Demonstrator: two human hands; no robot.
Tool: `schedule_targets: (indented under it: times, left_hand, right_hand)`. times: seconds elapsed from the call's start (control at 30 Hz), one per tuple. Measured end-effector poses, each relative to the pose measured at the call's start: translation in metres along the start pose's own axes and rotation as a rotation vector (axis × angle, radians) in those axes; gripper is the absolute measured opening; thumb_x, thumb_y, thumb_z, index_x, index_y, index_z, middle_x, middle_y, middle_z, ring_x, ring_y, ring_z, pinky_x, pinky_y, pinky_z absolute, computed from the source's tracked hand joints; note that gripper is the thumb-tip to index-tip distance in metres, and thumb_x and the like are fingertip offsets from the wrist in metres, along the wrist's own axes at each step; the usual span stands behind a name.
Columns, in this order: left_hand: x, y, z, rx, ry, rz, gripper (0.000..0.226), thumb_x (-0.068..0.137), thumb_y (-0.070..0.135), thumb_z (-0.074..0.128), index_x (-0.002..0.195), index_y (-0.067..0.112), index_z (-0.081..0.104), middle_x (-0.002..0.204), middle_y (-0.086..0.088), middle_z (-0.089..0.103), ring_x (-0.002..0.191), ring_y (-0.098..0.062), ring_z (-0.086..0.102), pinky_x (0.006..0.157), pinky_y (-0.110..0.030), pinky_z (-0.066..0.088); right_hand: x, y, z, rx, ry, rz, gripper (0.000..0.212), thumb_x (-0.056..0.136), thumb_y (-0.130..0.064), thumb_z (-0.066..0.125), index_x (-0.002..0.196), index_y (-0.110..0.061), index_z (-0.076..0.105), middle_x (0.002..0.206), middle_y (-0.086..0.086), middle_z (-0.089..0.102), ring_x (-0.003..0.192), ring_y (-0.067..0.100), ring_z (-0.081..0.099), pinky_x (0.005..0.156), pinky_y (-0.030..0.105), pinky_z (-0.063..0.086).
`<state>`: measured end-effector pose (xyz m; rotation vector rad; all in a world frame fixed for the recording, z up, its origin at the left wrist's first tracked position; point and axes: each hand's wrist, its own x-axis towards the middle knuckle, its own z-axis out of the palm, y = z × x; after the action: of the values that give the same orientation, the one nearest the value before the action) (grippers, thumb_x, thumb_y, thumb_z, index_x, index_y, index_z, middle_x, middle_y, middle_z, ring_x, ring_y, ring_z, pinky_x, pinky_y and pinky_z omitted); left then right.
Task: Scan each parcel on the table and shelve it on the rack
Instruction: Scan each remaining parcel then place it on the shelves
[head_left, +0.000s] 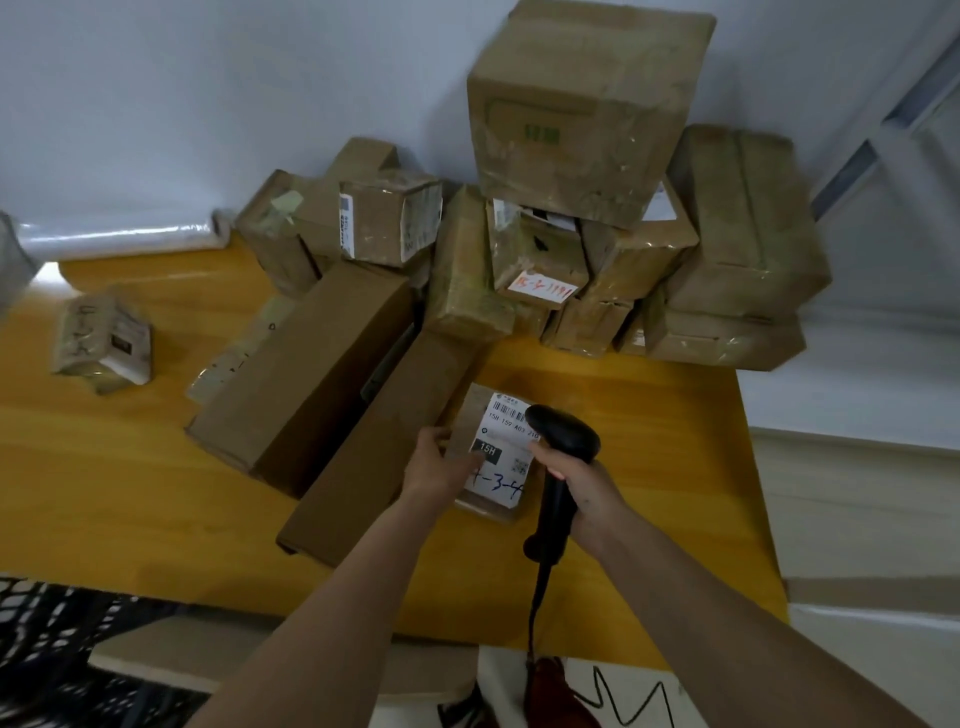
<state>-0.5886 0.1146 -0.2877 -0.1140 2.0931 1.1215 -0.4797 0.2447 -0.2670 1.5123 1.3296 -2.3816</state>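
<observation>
left hand (441, 465) presses the small parcel (493, 452) flat near the table's (649, 415) right edge, steadying its label under the scanner (563, 441) gripped by the right hand (587, 493).

Small labelled parcel (493, 452) flat on table; black scanner (563, 441) above.

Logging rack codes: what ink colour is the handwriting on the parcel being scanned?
Blue, on the white label, in the head view.
</observation>
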Motion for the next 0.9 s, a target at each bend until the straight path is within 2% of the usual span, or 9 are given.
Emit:
schedule_targets:
  times: [0.07, 0.13, 0.23, 0.43, 0.57, 0.63, 0.73, 0.8, 0.9]
  left_hand:
    - [-0.002, 0.0, 0.004, -0.119, -0.032, -0.077, 0.059, 0.082, 0.028, 0.076, 0.126, 0.019, 0.039, 0.1, 0.002, 0.057, 0.084, -0.016, 0.062, 0.064, -0.029, 0.052]
    - [-0.006, -0.002, 0.008, -0.219, -0.085, -0.15, 0.058, 0.08, 0.03, 0.078, 0.121, 0.017, 0.039, 0.106, -0.007, 0.06, 0.09, -0.024, 0.064, 0.075, -0.039, 0.056]
    - [-0.017, -0.004, 0.015, -0.335, -0.136, -0.175, 0.05, 0.081, 0.028, 0.077, 0.113, 0.014, 0.042, 0.107, -0.013, 0.063, 0.092, -0.024, 0.064, 0.07, -0.037, 0.052]
    - [-0.032, -0.006, 0.016, -0.417, -0.187, -0.123, 0.041, 0.077, 0.014, 0.079, 0.103, 0.011, 0.047, 0.114, -0.016, 0.065, 0.095, -0.026, 0.065, 0.073, -0.042, 0.053]
    - [-0.041, -0.002, 0.004, -0.468, -0.219, -0.108, 0.091, 0.065, 0.01, 0.087, 0.137, 0.015, 0.031, 0.129, -0.012, 0.057, 0.113, -0.031, 0.058, 0.086, -0.056, 0.053]
    - [-0.047, 0.005, -0.005, -0.469, -0.262, -0.066, 0.105, 0.06, 0.013, 0.09, 0.146, 0.013, 0.03, 0.128, -0.009, 0.061, 0.114, -0.03, 0.059, 0.086, -0.057, 0.053]
    - [-0.058, 0.024, -0.022, -0.462, -0.243, 0.041, 0.088, 0.052, 0.02, 0.09, 0.131, 0.014, 0.053, 0.12, -0.007, 0.067, 0.109, -0.028, 0.064, 0.087, -0.053, 0.055]
    - [-0.065, 0.04, -0.033, -0.521, -0.196, 0.077, 0.082, 0.053, 0.017, 0.089, 0.128, 0.013, 0.055, 0.118, -0.01, 0.068, 0.105, -0.033, 0.066, 0.086, -0.055, 0.055]
    - [-0.076, 0.06, -0.048, -0.616, -0.131, 0.115, 0.076, 0.054, 0.007, 0.086, 0.123, 0.012, 0.056, 0.111, -0.013, 0.071, 0.091, -0.035, 0.072, 0.069, -0.049, 0.059]
  right_hand:
    - [0.001, -0.001, -0.005, -0.01, -0.018, -0.002, 0.027, 0.078, -0.022, 0.079, 0.102, -0.015, 0.071, 0.089, 0.004, 0.077, 0.085, 0.02, 0.071, 0.066, 0.033, 0.051]
    - [-0.001, -0.004, -0.011, -0.01, -0.038, -0.006, 0.027, 0.078, -0.02, 0.079, 0.103, -0.014, 0.071, 0.088, 0.005, 0.077, 0.08, 0.02, 0.073, 0.062, 0.032, 0.054]
    - [-0.006, -0.01, -0.021, -0.016, -0.071, -0.027, 0.026, 0.08, -0.017, 0.077, 0.105, -0.012, 0.071, 0.092, 0.009, 0.077, 0.079, 0.022, 0.074, 0.059, 0.032, 0.056]
    - [-0.027, -0.022, -0.033, -0.046, -0.113, -0.107, 0.029, 0.08, -0.015, 0.076, 0.108, -0.012, 0.071, 0.098, 0.01, 0.076, 0.088, 0.025, 0.073, 0.066, 0.035, 0.056]
    - [-0.05, -0.033, -0.032, -0.076, -0.119, -0.193, 0.024, 0.079, -0.015, 0.077, 0.102, -0.014, 0.071, 0.092, 0.007, 0.077, 0.083, 0.022, 0.074, 0.06, 0.03, 0.055]
    - [-0.065, -0.04, -0.026, -0.118, -0.124, -0.267, 0.023, 0.078, -0.016, 0.078, 0.099, -0.021, 0.069, 0.085, -0.003, 0.077, 0.075, 0.011, 0.073, 0.055, 0.022, 0.054]
    - [-0.093, -0.053, -0.013, -0.26, -0.131, -0.431, 0.022, 0.079, -0.023, 0.08, 0.095, -0.031, 0.067, 0.074, -0.021, 0.072, 0.067, -0.006, 0.067, 0.05, 0.008, 0.047]
    - [-0.111, -0.059, -0.005, -0.316, -0.135, -0.528, 0.017, 0.079, -0.024, 0.08, 0.094, -0.024, 0.071, 0.069, -0.014, 0.073, 0.063, 0.002, 0.068, 0.053, 0.012, 0.05]
    - [-0.139, -0.065, 0.003, -0.352, -0.131, -0.59, 0.016, 0.083, -0.025, 0.076, 0.076, -0.012, 0.07, 0.058, -0.001, 0.067, 0.051, 0.012, 0.062, 0.053, 0.024, 0.054]
